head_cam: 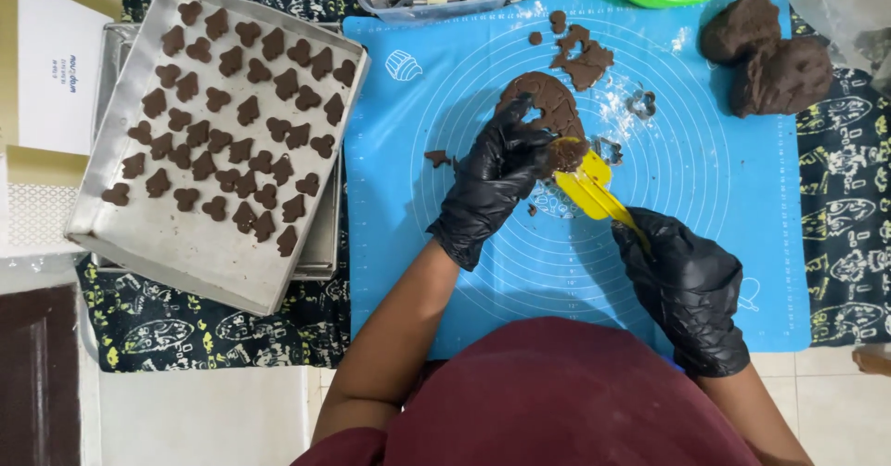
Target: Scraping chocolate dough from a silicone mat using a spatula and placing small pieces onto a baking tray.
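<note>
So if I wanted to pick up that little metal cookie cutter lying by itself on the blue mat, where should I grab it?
Pinch the cookie cutter by its thin outer walls, coming straight down from above. It lies flat on the mat with its open middle facing up, so two opposite sides are free to squeeze. Bare mat surrounds it, and both gloved hands are busy lower down, so probably nothing blocks you.

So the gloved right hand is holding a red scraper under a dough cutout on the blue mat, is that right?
Not quite. In the head view the scraper is yellow, not red. The gloved right hand does hold it under a dough cutout on the blue mat.
</note>
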